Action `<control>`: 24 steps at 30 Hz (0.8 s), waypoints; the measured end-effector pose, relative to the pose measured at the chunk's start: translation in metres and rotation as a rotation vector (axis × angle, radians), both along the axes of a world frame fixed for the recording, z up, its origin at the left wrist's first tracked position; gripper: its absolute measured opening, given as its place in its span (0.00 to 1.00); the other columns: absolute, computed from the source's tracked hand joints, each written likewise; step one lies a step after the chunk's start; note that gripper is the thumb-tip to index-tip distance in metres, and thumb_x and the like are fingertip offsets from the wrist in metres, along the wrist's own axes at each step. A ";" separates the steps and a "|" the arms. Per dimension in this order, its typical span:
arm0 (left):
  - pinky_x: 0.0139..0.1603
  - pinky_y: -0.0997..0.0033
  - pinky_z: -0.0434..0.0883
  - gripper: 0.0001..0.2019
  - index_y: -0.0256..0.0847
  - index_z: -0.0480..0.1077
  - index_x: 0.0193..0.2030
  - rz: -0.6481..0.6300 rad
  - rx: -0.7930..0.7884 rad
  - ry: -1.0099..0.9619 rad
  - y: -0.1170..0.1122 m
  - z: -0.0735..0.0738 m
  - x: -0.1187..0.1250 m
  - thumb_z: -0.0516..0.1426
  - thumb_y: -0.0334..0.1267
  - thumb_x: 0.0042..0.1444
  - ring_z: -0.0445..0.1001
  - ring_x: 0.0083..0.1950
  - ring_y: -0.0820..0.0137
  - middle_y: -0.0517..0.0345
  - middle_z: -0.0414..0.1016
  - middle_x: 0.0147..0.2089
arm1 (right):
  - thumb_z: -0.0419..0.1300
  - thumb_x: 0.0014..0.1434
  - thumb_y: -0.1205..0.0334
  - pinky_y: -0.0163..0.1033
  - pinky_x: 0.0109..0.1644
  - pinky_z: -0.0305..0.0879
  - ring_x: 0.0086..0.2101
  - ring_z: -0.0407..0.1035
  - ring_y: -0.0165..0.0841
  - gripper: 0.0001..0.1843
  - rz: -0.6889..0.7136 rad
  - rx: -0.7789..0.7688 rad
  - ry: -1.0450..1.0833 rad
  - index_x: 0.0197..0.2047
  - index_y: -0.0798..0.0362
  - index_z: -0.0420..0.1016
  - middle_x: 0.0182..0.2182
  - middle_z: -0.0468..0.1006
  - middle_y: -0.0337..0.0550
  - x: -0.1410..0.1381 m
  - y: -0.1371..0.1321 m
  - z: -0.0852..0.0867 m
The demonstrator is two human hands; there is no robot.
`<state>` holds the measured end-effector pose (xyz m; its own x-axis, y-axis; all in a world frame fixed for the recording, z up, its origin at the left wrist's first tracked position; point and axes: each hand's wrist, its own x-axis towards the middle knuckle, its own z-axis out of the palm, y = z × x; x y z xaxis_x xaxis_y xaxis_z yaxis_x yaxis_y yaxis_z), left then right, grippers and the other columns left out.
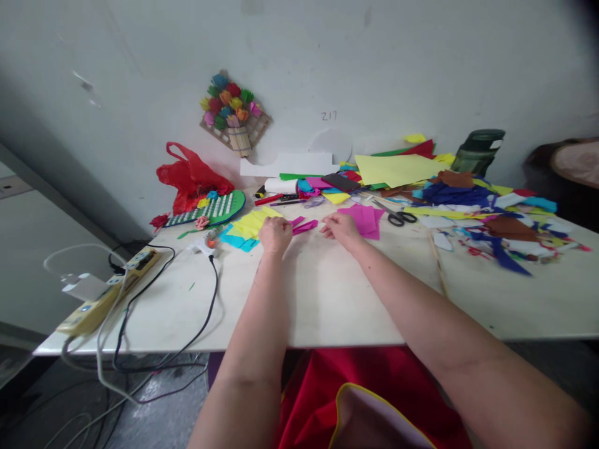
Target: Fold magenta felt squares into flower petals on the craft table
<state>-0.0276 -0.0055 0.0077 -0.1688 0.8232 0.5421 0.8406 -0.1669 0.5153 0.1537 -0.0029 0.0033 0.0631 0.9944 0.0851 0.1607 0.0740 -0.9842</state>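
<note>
My left hand [275,236] is closed over the table, its fingertips turned inward; what it grips, if anything, is hidden. Magenta paper strips [305,227] lie right beside it, between my two hands. Yellow paper sheets [248,223] and blue paper [241,242] are just left of that hand. My right hand [340,227] has its fingers curled into a pinch, and anything in them is too small to make out. Behind and beside it is a stack of magenta paper sheets [369,219]. Black-handled scissors [399,217] rest further right.
A glue gun [204,243] with a black cord and a power strip [105,299] are at left. Near the wall are a red plastic bag [189,174] and a green board [229,209]. Paper scraps [510,231], a thin stick [437,262] and a dark green bottle [477,153] are at right.
</note>
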 end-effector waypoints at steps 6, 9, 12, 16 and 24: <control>0.50 0.62 0.61 0.04 0.46 0.77 0.24 -0.307 0.010 0.114 0.005 -0.010 0.006 0.60 0.33 0.43 0.62 0.52 0.57 0.53 0.77 0.38 | 0.53 0.57 0.67 0.26 0.19 0.60 0.16 0.65 0.21 0.06 -0.019 0.053 -0.030 0.30 0.56 0.68 0.24 0.77 0.39 0.004 0.007 -0.005; 0.54 0.59 0.57 0.06 0.49 0.79 0.29 -0.313 -0.035 0.175 0.006 -0.010 0.006 0.61 0.37 0.43 0.60 0.54 0.56 0.55 0.77 0.43 | 0.54 0.57 0.67 0.26 0.20 0.61 0.16 0.65 0.21 0.05 -0.027 0.063 -0.046 0.31 0.56 0.69 0.25 0.77 0.40 0.006 0.009 -0.007; 0.54 0.59 0.55 0.07 0.53 0.78 0.32 -0.304 -0.071 0.215 0.005 -0.009 0.006 0.60 0.41 0.45 0.60 0.54 0.56 0.58 0.76 0.45 | 0.54 0.57 0.66 0.26 0.20 0.61 0.16 0.65 0.21 0.05 -0.023 0.070 -0.051 0.30 0.56 0.69 0.25 0.77 0.40 0.007 0.010 -0.008; 0.55 0.57 0.53 0.08 0.56 0.78 0.34 -0.319 -0.088 0.247 0.007 -0.012 0.006 0.59 0.42 0.47 0.58 0.55 0.56 0.61 0.75 0.48 | 0.55 0.56 0.67 0.26 0.19 0.60 0.16 0.65 0.21 0.04 -0.012 0.066 -0.049 0.30 0.56 0.69 0.24 0.77 0.39 0.006 0.010 -0.009; 0.55 0.56 0.54 0.16 0.53 0.76 0.43 -0.297 -0.130 0.297 0.008 -0.016 0.006 0.56 0.37 0.48 0.59 0.55 0.55 0.57 0.75 0.49 | 0.53 0.57 0.68 0.26 0.19 0.60 0.15 0.64 0.21 0.06 0.006 0.051 -0.106 0.29 0.56 0.68 0.24 0.76 0.40 0.004 0.008 -0.008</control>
<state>-0.0214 0.0023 -0.0084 0.2330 0.8772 0.4198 0.8806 -0.3736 0.2917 0.1580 0.0050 -0.0045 0.0452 0.9889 0.1417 0.2631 0.1250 -0.9566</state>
